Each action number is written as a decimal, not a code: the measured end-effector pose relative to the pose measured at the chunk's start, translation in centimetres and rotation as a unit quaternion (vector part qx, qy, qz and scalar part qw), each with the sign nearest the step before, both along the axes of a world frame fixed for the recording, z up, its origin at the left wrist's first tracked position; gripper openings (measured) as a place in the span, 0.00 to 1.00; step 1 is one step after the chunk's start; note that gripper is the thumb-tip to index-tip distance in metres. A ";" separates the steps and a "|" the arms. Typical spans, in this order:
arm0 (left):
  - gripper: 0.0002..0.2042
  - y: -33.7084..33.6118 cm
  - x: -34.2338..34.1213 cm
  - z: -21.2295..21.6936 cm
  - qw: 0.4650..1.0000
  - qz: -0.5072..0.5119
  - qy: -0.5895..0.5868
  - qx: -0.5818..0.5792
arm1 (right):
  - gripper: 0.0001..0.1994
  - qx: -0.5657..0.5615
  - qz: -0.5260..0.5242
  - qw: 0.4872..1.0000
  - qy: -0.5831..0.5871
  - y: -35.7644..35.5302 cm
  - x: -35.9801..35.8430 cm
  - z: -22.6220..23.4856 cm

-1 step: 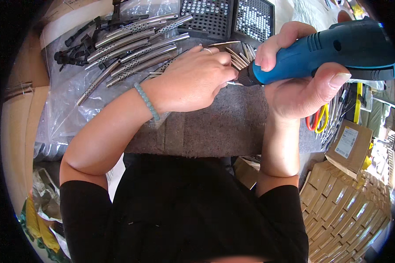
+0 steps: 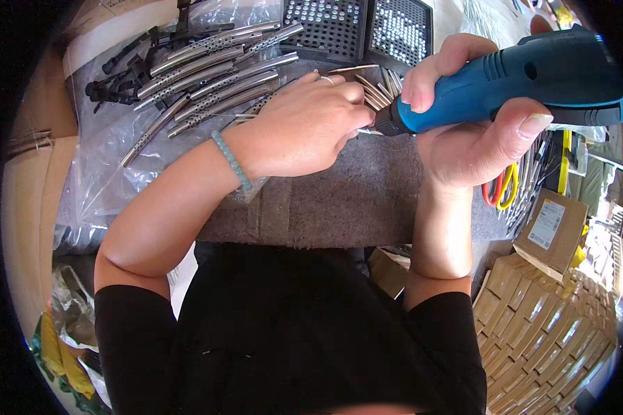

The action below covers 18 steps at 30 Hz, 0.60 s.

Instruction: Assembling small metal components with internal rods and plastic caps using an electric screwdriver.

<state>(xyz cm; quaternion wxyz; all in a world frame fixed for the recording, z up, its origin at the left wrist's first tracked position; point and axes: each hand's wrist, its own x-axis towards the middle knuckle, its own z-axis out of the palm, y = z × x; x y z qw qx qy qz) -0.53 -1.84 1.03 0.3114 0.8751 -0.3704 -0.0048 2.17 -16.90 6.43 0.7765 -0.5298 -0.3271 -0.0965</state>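
Blue rotary tool (image 2: pixel 519 86) sits clamped in the right hand (image 2: pixel 474 131), its dark tip pointing left at the left hand (image 2: pixel 304 124), whose fingers pinch together on a thin metal piece above the grey felt mat (image 2: pixel 346 200). Perforated metal tubes (image 2: pixel 208 76) lie behind.

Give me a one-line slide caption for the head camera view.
Right hand grips a blue power tool, tip at a small metal piece under the left hand, beside perforated metal tubes.

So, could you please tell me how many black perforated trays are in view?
2: one black perforated tray at the top centre, a second touching its right side; more may be hidden beyond the frame.
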 end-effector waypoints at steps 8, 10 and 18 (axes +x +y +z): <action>0.06 0.0 -0.1 0.3 1.000 -0.003 0.014 0.001 | 0.46 -0.087 -0.052 0.994 0.040 -1.5 0.8 -1.2; 0.06 0.1 0.0 0.2 1.000 -0.005 0.010 -0.004 | 0.46 -0.039 0.023 0.999 -0.006 -1.8 1.2 -1.6; 0.06 0.0 -0.1 0.0 1.000 -0.004 0.012 -0.013 | 0.46 -0.037 0.020 0.999 0.014 -1.5 0.5 -1.3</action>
